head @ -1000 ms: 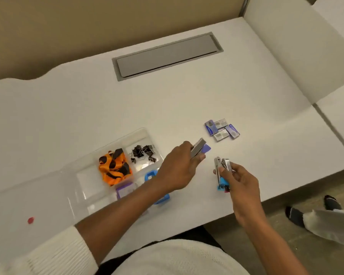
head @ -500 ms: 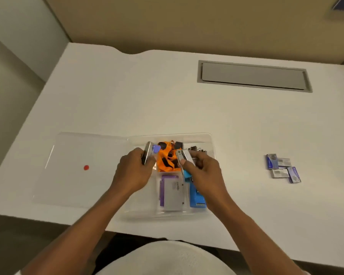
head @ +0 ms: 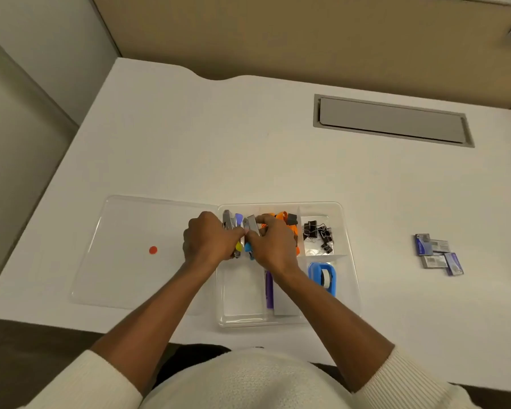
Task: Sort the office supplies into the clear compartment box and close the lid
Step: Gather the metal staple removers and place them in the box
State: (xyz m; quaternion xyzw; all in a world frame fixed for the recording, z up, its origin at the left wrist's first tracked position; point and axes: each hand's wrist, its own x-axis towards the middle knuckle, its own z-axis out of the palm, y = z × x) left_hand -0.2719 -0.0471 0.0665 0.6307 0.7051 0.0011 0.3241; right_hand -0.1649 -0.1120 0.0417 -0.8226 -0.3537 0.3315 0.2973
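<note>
Small staplers (head: 230, 224) are gripped by the left hand (head: 208, 240) and right hand (head: 273, 243) over the far-left compartment of the clear compartment box (head: 350, 255). Binder clips (head: 319, 234), orange lanyard (head: 282, 216) and blue tape dispenser (head: 322, 276) are held in other compartments; the lid (head: 142, 252) is laid open.

Cream ribbed-knit sweater (head: 248, 385), cuffs pushed up bare forearms; dark, perhaps black, trousers (head: 186, 361) beneath.

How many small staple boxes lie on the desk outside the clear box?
4, clustered at the right of the desk: two behind, two in front. Others may hide beneath them.
</note>
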